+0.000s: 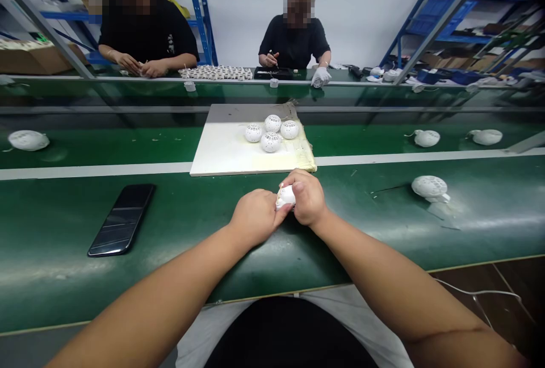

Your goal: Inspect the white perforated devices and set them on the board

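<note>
Between my two hands is a small white rounded part (286,196), held over the green bench just in front of the white board. My left hand (256,216) grips its left side, thumb below. My right hand (307,196) is wrapped round its right side, fingers curled, hiding much of it. A thin tan strip or wire shows on the part's left edge. Beyond my hands, several white round pieces (271,142) with slotted tops sit together on the white board (221,152).
A black phone (122,220) lies at the left. One white rounded unit (430,187) rests on the bench at right; others (427,138) (29,140) lie on the green strip behind. Across the bench, two people work beside a pile of white parts (216,72).
</note>
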{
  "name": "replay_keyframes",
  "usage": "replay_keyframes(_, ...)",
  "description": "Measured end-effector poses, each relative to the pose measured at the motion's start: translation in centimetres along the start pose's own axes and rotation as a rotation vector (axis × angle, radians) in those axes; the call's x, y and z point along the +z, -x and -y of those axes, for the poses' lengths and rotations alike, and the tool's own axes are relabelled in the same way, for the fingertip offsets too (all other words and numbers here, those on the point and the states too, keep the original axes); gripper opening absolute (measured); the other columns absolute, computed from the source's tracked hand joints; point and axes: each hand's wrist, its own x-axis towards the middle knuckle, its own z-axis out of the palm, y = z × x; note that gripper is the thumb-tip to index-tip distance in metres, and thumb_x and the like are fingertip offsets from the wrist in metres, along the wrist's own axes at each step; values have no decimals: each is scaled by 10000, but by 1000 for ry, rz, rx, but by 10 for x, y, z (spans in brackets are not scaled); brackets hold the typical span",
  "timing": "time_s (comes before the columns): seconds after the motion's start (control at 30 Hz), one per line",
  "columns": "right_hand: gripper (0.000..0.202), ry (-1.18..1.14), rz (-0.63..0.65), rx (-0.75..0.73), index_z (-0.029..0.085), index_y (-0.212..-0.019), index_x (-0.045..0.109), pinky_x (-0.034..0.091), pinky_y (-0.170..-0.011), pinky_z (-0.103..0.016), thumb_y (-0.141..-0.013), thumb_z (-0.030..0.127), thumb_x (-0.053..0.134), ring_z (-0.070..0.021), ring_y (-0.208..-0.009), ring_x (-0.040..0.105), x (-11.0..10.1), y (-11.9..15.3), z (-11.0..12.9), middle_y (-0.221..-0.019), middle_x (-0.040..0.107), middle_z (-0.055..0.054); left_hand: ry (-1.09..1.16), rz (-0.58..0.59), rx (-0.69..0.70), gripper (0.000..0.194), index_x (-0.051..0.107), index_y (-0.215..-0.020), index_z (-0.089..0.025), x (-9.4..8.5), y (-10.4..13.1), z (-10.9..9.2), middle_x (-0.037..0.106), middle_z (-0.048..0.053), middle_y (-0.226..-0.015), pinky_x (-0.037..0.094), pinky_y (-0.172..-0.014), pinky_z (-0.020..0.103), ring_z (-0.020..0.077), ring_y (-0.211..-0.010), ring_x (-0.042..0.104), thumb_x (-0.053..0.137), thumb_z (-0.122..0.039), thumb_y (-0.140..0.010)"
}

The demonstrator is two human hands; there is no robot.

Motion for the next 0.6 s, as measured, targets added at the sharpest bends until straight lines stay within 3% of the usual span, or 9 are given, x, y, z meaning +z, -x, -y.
replay_keyframes(0.13,732,-114,-36,55,201,-918,658,493,-839,-382,-937,741,165,-226,-854,618,5,-3,-12,-902,658,-92,410,-7,-105,536,601,-649,-188,1,-6,17,607,71,-673,347,-605,317,201,-627,535,430,-593,-955)
replay_keyframes(0.23,727,-276,-175,157,194,-1093,619,510,-896,-371,-939,736,158,-221,-982,622,4,-9,-24,-1068,649,-102,1050,-106,-340,612,464,-584,-202,-7,-11,35,461,9,-540,380,-578,292,156,-535,459,369,-697,-932)
replay_keyframes(0.33,630,-321,-271,239,191,-1061,634,507,-913,-378,-951,691,266,-213,-959,626,-4,-15,-39,-1053,654,-96,1570,-205,-519,596,349,-593,-213,-24,-15,58,298,-51,-504,388,-527,254,122,-475,386,352,-697,-941)
replay_keyframes(0.4,549,-292,-275,301,184,-995,654,502,-886,-377,-954,634,340,-209,-892,629,-9,-18,-49,-977,670,-82,1610,-272,-600,562,346,-607,-208,-39,-20,79,308,-52,-517,409,-535,243,118,-481,409,351,-635,-973)
replay_keyframes(0.5,428,-257,-240,376,179,-928,654,490,-837,-357,-941,535,416,-204,-829,629,-11,-23,-58,-937,690,-68,1294,-480,-779,531,422,-623,-196,-64,-30,120,410,-31,-525,426,-560,246,126,-496,469,339,-548,-1011)
replay_keyframes(0.6,332,-217,-183,412,183,-898,645,473,-808,-338,-915,467,473,-201,-800,636,-10,-26,-57,-904,704,-52,1044,-597,-899,453,487,-614,-170,-90,-36,163,440,-35,-488,317,-496,234,105,-427,390,456,-378,-1015)
